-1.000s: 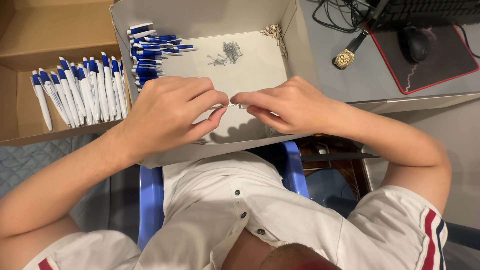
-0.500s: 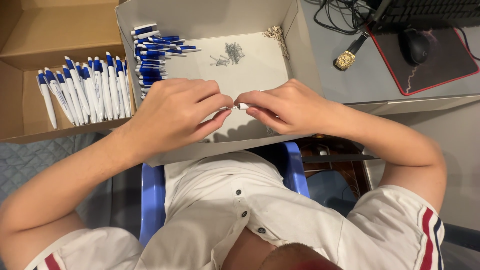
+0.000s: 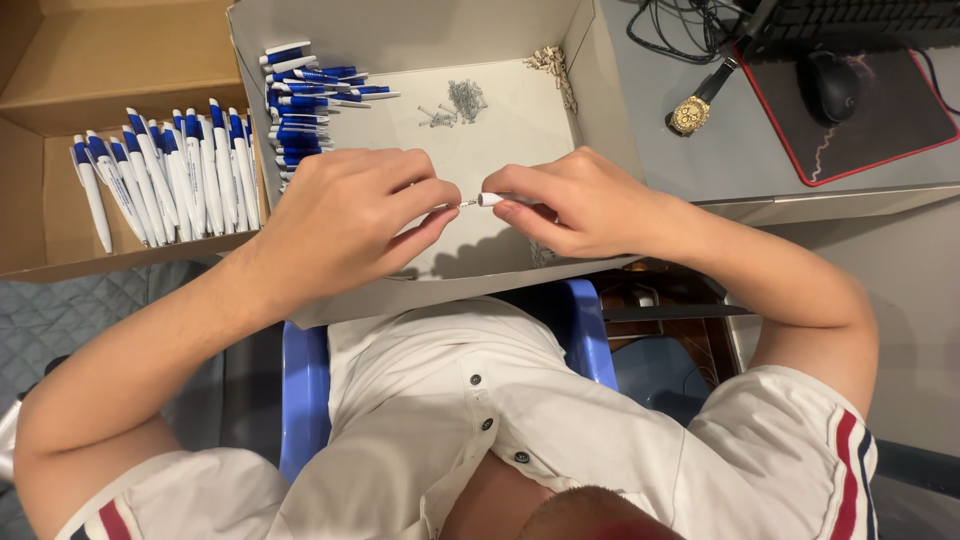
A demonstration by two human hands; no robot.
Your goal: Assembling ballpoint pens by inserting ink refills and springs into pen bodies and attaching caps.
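Over the open cardboard box (image 3: 420, 35) at the middle of the head view, both hands meet above its pale floor. The left hand (image 3: 345, 215) comes in from 8 o'clock, fingers curled, with thumb and forefinger pressed together on a thin metal piece, probably a spring, whose tip shows at the pinch. The right hand (image 3: 575, 205) enters from 4 o'clock and pinches a small white pen part (image 3: 490, 199) between thumb and forefinger; that part points toward 9 o'clock and all but touches the left fingertips. The two hands are just beside each other, near the box's front wall.

Toward 11 o'clock inside the same box lies a heap of blue-and-white pen parts (image 3: 300, 95), stacked against the left wall. At 12 o'clock from the hands, a small cluster of metal springs (image 3: 455, 102) rests on the box floor, well apart from the fingers. A bundle of pale rubber bands (image 3: 553, 65) sits by the right wall near 1 o'clock.

At 9 o'clock a second cardboard box (image 3: 40, 200) holds a row of finished blue-and-white pens (image 3: 165, 170), laid side by side with the blue ends pointing up the frame.

At 2 o'clock, on the grey worktop (image 3: 700, 160), lies a gold wristwatch (image 3: 690, 113), and beyond it a dark mouse (image 3: 833, 85) rests on a black mouse pad (image 3: 880, 130) edged in red. A blue chair (image 3: 300, 390) shows below, under the person's white shirt.
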